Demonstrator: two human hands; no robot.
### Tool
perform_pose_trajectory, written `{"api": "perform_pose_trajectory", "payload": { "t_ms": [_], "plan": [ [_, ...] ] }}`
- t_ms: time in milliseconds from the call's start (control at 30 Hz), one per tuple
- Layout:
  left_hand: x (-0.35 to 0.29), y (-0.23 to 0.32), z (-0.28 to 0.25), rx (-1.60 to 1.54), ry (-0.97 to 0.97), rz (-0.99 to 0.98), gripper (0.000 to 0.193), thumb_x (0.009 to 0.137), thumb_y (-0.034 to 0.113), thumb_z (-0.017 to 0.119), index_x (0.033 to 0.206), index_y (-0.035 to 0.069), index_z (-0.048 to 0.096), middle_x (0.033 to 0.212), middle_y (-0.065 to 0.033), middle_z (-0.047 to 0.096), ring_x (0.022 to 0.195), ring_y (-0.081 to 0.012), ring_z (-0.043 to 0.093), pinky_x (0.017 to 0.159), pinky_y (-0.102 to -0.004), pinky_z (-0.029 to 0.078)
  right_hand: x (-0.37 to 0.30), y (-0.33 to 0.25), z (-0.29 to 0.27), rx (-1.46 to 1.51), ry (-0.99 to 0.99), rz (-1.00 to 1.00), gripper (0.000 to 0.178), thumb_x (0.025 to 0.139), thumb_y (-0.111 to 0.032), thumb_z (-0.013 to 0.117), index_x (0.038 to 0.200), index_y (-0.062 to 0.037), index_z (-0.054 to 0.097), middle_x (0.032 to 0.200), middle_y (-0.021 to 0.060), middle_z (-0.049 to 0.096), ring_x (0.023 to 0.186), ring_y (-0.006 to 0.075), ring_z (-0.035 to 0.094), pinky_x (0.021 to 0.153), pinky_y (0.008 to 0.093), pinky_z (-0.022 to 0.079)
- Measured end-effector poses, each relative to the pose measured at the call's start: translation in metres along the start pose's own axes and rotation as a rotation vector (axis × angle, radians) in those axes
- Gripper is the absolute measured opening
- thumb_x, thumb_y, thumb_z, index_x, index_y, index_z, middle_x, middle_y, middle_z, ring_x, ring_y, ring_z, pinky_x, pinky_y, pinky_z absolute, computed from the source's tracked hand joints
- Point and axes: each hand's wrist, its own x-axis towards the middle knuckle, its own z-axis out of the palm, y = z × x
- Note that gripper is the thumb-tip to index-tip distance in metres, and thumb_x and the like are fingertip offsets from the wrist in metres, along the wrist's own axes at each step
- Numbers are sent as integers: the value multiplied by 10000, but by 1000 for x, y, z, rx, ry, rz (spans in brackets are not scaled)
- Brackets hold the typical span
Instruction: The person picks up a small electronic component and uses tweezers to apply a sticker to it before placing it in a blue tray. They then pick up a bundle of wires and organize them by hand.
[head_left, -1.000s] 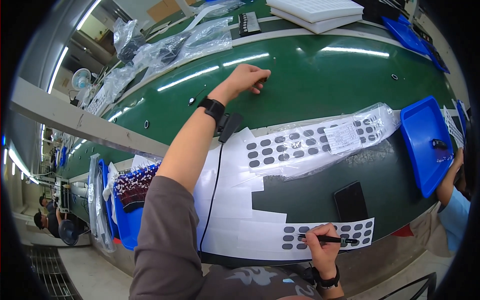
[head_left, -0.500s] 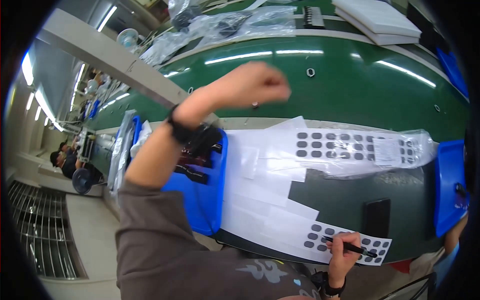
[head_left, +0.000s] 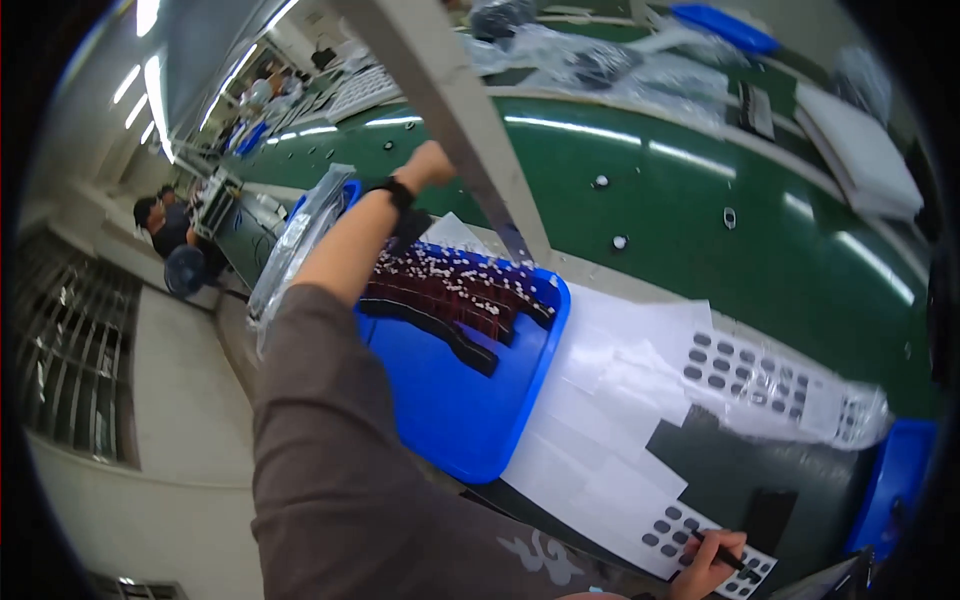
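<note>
My left hand (head_left: 428, 166) reaches out over the green conveyor belt (head_left: 640, 190), beside the slanted grey post. Its fingers are curled or turned away and partly hidden, so I cannot make out anything in them. At the lower right, my right hand (head_left: 706, 567) is closed round a black pen-shaped tool (head_left: 735, 558). That tool's tip points left over a white sheet with rows of dark rounded stickers (head_left: 668, 526). Under my left forearm lies a blue tray (head_left: 450, 420) holding black and dark red strips (head_left: 440, 305) scattered with many small white bits.
The grey post (head_left: 465, 110) rises between my left arm and the belt. Several small rings and round parts sit on the belt. Plastic-wrapped sticker sheets (head_left: 760, 380), a dark flat object (head_left: 772, 515) and another blue tray (head_left: 895, 480) are to the right. Two people (head_left: 170, 220) are far left.
My view has swung left, bringing more of the blue tray into sight. My left hand has moved left and farther out, beside the post. My right hand still holds the tool over the sheet.
</note>
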Motion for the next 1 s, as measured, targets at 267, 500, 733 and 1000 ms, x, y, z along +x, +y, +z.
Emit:
{"api": "perform_pose_trajectory", "payload": {
  "t_ms": [267,500,733,1000],
  "plan": [
    [9,27,25,-347,-141,-367,472,817,374,747,901,-86,683,632,-127,668,547,-232,687,541,-339,573,4,11,17,-152,169,-67,191,975,-156,591,841,-61,494,721,28,545,621,90,504,598,233,428],
    [-15,56,-9,-527,107,-55,416,842,329,730,996,-57,710,828,-161,715,722,-217,708,687,-320,559,15,16,26,-125,171,-97,227,1017,-178,553,826,-87,470,701,-13,511,601,53,461,568,195,384],
    [-202,154,-129,-57,-95,199,268,882,263,690,1025,37,717,934,-148,721,860,-280,696,785,-367,540,9,9,25,-60,258,-183,201,1037,-191,515,882,-64,519,735,26,547,615,71,483,586,197,393],
    [-333,96,-74,-107,-49,-131,301,908,253,679,1096,17,677,984,-157,709,907,-260,685,803,-362,528,-15,-79,63,-177,-48,-528,185,1042,-133,462,1013,-6,593,810,73,601,681,128,547,673,253,453]
  ]
}}
